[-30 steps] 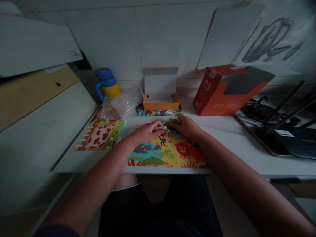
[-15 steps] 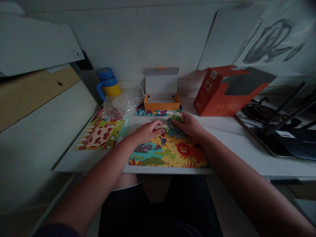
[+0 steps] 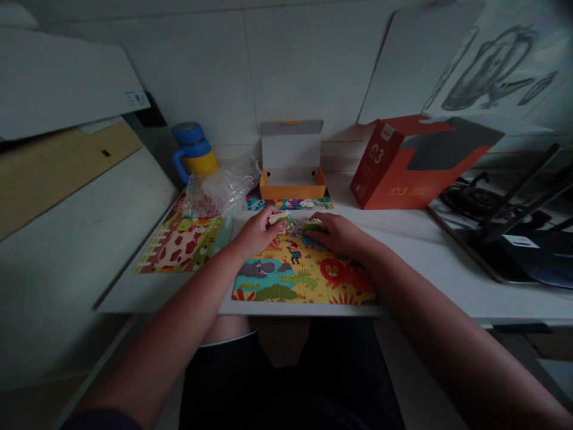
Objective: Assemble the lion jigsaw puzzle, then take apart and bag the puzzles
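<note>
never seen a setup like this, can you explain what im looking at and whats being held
There is no machine here, just one person's bare hands. A head-worn camera looks forward and down, so the arms reach in from below. On the white surface lies an animal puzzle with a lion and hippo. Above it, the left hand holds pale-edged pieces; the right hand holds something green-printed, mostly hidden by its fingers. Behind stands an open orange box. To the left are another colourful picture, crumpled clear plastic and a blue-and-yellow flask.

left hand: moved farther | right hand: nearer | left-held pieces: seemingly retilted
</note>
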{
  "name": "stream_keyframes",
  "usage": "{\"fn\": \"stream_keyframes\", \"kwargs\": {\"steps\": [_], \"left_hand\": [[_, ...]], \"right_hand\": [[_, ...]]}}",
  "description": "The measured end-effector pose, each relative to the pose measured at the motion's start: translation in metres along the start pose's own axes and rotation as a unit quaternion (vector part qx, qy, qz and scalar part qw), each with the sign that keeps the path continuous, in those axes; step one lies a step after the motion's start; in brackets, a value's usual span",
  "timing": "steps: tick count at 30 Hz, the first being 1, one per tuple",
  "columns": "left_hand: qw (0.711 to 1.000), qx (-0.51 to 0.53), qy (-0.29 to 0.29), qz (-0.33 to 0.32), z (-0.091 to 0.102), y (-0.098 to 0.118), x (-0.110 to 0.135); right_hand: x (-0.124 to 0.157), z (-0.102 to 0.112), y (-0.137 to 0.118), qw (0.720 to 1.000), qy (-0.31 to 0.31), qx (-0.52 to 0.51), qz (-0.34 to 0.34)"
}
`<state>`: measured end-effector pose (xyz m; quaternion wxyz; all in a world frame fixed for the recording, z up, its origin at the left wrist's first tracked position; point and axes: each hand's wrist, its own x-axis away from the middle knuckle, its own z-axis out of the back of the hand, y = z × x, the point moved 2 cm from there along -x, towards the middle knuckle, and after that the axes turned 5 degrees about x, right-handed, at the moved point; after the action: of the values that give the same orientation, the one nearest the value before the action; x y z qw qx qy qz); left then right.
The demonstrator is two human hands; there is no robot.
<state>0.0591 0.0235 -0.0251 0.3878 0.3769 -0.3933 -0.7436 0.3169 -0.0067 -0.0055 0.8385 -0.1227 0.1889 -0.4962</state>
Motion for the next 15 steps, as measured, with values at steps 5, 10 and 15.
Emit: {"fn": "stream_keyframes", "kwargs": {"steps": [5,10,15], "left_hand": [[1.000,-0.029,0.000,-0.001,0.000,-0.001,0.000],[0.997,-0.080,-0.013,0.000,0.000,0.006,0.002],[0.991,-0.125,-0.043,-0.013,-0.001,0.010,0.004]], "right_hand": [[0.000,-0.001,0.000,1.000,0.014,0.002,0.005],[0.000,-0.002,-0.002,0.999,0.015,0.014,0.025],[-0.002,-0.010,-0.003,0.998,0.012,0.033,0.045]]}}
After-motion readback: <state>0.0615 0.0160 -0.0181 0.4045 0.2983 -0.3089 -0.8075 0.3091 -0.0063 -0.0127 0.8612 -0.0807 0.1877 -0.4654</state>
